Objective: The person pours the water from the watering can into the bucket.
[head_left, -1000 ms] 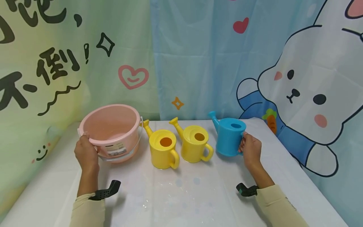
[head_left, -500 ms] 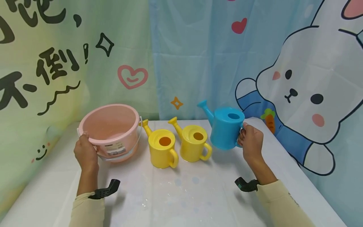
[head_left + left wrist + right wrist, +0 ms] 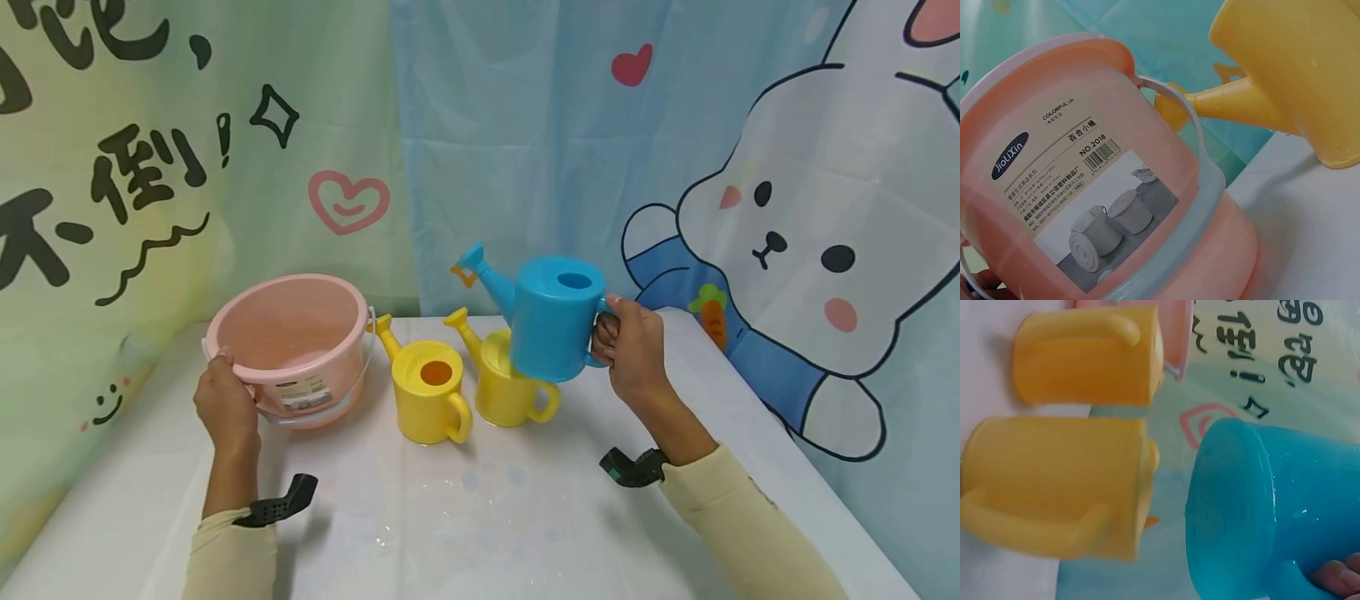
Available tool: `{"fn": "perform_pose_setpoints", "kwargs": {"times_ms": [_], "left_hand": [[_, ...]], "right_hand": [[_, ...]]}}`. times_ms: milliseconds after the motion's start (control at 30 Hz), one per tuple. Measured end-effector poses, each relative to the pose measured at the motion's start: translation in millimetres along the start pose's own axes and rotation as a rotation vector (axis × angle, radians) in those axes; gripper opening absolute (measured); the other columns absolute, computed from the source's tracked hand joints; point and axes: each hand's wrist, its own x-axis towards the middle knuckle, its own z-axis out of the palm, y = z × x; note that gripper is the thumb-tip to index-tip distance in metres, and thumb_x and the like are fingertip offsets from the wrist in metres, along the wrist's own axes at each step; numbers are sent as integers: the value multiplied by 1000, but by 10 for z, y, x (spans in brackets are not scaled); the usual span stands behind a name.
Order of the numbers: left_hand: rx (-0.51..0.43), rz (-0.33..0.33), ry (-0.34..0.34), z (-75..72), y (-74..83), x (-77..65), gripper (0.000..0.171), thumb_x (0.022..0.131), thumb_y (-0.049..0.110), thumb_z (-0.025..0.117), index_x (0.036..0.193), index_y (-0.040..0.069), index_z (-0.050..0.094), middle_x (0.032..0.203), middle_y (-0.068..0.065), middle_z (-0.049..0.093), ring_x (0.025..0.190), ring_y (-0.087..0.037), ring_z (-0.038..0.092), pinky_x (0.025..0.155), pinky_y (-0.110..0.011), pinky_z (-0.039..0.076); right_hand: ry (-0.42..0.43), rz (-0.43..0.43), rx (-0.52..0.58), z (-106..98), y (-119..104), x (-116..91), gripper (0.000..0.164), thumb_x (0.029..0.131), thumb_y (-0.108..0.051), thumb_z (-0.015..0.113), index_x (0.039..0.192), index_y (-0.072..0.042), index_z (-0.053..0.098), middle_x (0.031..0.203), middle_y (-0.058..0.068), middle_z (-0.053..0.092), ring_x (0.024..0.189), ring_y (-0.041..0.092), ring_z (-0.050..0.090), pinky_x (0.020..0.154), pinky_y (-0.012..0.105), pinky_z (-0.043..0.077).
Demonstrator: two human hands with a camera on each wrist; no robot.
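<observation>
My left hand grips the near-left rim of a pink bucket, which stands on the table with its pale handle hanging down. In the left wrist view a printed label covers the bucket's side. My right hand holds a blue watering can by its handle, raised off the table with its spout pointing left. Water drops show on the blue can's side in the right wrist view. Behind and below it, partly covered, stands a yellow watering can. Another yellow watering can stands between that one and the bucket.
A white covering lies over the table, with a few wet-looking glints near the front. Behind it hangs a printed curtain with hearts and a rabbit. The left yellow can's spout reaches close to the bucket's handle.
My right hand has lifted the blue watering can off the table and carried it leftward, so it now overlaps the right yellow can in the head view. My left hand stays on the bucket's rim.
</observation>
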Motion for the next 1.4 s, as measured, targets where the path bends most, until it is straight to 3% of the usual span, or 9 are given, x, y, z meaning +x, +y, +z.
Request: {"fn": "perform_pose_setpoints", "kwargs": {"times_ms": [200,333,533,833,967,1400], "left_hand": [[-10,-5,11,-17,0,24,40,98,51,38,91,14,54,80,-1,46,68,-13,42,58,-22,38],[6,7,18,-34,3,32,40,98,51,38,86,16,51,78,0,46,65,-13,42,56,-22,38],[-15,9,20,-36,9,33,39,98,50,39,84,16,51,76,1,46,63,-12,41,54,-21,37],[-6,-5,4,23,-2,-8,38,98,49,38,89,16,53,81,-1,45,69,-13,41,59,-24,37],[-20,7,14,-2,-8,-4,38,97,48,41,91,14,55,77,1,46,64,-12,40,55,-22,36],[-30,7,25,-10,6,10,38,97,47,43,81,14,51,70,2,45,61,-12,41,51,-20,37]], "right_hand": [[-124,-18,17,187,-76,36,48,101,-18,40,54,-9,32,48,-3,30,40,11,32,41,19,29],[-211,41,-2,310,-125,87,47,100,-18,41,54,-10,32,49,-3,29,41,10,31,41,20,27],[-321,140,-116,504,-198,158,47,100,-21,42,55,-11,33,51,-1,29,45,12,32,44,23,28],[-400,178,-211,745,-315,242,46,100,-24,44,58,-10,33,54,0,28,45,14,30,44,25,26],[-433,196,-250,907,-333,288,46,99,-25,45,59,-10,32,55,1,27,45,14,29,44,26,26],[-518,230,-296,1335,-436,425,45,98,-25,49,59,-11,30,56,2,23,46,14,23,45,27,23]]}}
